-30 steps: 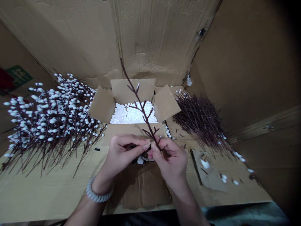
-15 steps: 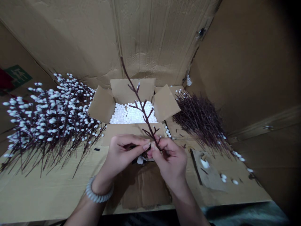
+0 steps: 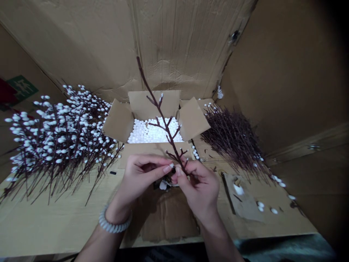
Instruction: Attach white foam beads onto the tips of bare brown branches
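Observation:
A dark brown artificial branch (image 3: 163, 120) with short side twigs rises in front of me, its tip leaning left. Some twig ends carry a whitish coating. My right hand (image 3: 201, 185) is closed round its lower stem, thumb and fingers pinching it. Close beside the stem, my left hand (image 3: 143, 174) is pinched thumb to forefinger; whatever lies between those fingertips is too small and hidden to name. Behind the branch stands an open cardboard box (image 3: 152, 151) with many white foam balls (image 3: 141, 131). Under the hands sits a partly covered dark object with white residue (image 3: 163, 185).
Finished-looking branches with white buds (image 3: 54, 142) lie heaped at left. Bare brown branches (image 3: 234, 138) are piled at right. Nearer right are a stained paper sheet (image 3: 245, 203), a thin dark stick (image 3: 228, 193) and loose white balls (image 3: 260, 206). Cardboard walls (image 3: 174, 43) enclose the table.
The branch has risen slightly, its tip shifting up and a little left. My left fingertips have drawn slightly away from the right ones. My right hand keeps its grip.

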The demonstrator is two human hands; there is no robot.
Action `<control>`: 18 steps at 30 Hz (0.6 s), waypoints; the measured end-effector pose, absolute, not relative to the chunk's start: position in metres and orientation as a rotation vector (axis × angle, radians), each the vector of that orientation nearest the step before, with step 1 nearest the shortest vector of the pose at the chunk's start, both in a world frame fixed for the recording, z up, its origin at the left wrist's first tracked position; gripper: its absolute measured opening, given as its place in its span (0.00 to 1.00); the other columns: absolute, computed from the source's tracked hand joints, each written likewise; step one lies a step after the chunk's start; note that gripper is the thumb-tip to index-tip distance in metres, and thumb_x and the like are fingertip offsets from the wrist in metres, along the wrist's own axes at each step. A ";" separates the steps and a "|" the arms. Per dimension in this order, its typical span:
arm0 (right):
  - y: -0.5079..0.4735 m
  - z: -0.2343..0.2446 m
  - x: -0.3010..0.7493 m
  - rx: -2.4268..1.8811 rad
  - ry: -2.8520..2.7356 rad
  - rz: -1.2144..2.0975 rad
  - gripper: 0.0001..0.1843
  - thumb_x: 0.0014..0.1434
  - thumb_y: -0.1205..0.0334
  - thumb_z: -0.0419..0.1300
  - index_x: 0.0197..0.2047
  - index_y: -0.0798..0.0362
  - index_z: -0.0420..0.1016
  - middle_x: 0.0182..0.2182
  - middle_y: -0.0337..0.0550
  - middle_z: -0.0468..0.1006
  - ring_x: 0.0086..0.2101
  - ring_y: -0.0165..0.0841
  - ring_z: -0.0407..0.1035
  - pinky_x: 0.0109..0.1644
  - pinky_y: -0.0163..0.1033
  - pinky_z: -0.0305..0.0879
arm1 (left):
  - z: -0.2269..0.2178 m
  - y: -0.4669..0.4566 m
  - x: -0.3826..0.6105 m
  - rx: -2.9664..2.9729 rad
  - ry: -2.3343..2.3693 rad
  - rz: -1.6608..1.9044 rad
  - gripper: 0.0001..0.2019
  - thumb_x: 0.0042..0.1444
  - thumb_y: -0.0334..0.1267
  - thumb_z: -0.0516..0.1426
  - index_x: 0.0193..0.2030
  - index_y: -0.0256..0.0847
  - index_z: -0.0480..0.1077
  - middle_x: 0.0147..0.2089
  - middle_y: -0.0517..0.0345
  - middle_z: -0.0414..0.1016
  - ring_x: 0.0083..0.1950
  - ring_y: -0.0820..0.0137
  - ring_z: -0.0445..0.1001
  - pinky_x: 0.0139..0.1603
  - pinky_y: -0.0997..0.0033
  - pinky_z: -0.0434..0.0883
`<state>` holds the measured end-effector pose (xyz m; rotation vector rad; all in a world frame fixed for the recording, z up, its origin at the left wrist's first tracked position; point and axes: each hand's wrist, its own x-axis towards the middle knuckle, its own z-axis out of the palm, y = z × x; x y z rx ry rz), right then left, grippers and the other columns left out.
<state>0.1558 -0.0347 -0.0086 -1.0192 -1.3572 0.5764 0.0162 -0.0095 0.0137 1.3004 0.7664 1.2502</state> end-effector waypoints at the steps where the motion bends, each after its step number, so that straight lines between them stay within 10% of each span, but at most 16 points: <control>1: -0.035 -0.008 0.156 -1.023 -1.360 0.574 0.11 0.55 0.69 0.58 0.23 0.50 0.65 0.16 0.32 0.74 0.16 0.26 0.66 0.27 0.35 0.71 | 0.014 -0.010 0.016 1.310 0.767 1.260 0.14 0.48 0.23 0.64 0.33 0.51 0.81 0.34 0.64 0.83 0.34 0.77 0.81 0.36 0.88 0.76; 8: -0.034 -0.008 0.158 -1.015 -1.387 0.529 0.12 0.54 0.70 0.58 0.22 0.49 0.64 0.16 0.31 0.75 0.18 0.27 0.69 0.50 0.47 0.72 | 0.018 -0.010 0.017 1.400 0.777 1.315 0.17 0.45 0.19 0.64 0.32 0.49 0.81 0.34 0.63 0.83 0.35 0.74 0.81 0.36 0.85 0.77; 18: -0.034 -0.006 0.157 -1.005 -1.394 0.551 0.12 0.54 0.71 0.58 0.23 0.49 0.63 0.17 0.30 0.75 0.15 0.27 0.68 0.41 0.44 0.76 | 0.018 -0.009 0.015 1.549 0.816 1.338 0.17 0.44 0.18 0.64 0.32 0.48 0.81 0.32 0.60 0.83 0.35 0.71 0.82 0.37 0.79 0.79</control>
